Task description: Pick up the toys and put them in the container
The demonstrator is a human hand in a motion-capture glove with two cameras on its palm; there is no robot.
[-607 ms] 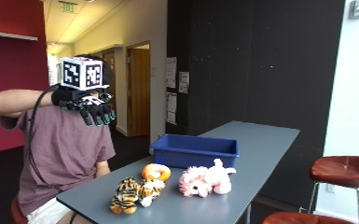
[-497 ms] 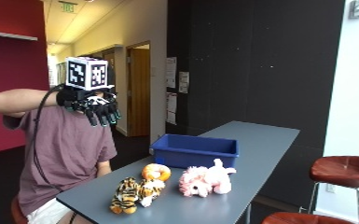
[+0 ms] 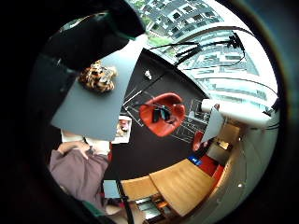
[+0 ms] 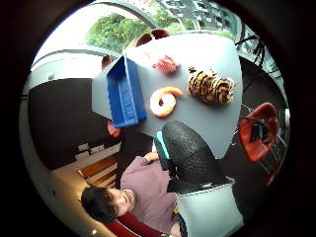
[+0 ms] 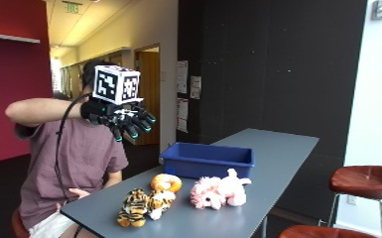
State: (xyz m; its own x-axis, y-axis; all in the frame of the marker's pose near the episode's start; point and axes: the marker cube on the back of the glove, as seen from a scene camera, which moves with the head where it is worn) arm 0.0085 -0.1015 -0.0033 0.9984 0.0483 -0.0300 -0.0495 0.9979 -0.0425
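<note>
The grey table (image 5: 270,163) stretches out below and ahead of the gloved right hand (image 5: 121,119), which hangs high in the air at head height with its fingers spread loosely downward, holding nothing. On it, well below the hand and farther along the table, stands the blue container (image 5: 207,159) — open-topped, with nothing showing above its rim. Nearer the person's end of the table lie three toys: the pink plush (image 5: 218,191) farthest from the hand, the tiger (image 5: 141,207) at the near edge almost under it, and the small orange toy (image 5: 165,182) touching the tiger, just in front of the container. The step in hand looks like the first reach. It would go best by lowering straight onto the tiger — the closest toy — and closing round its body rather than a limb.
</note>
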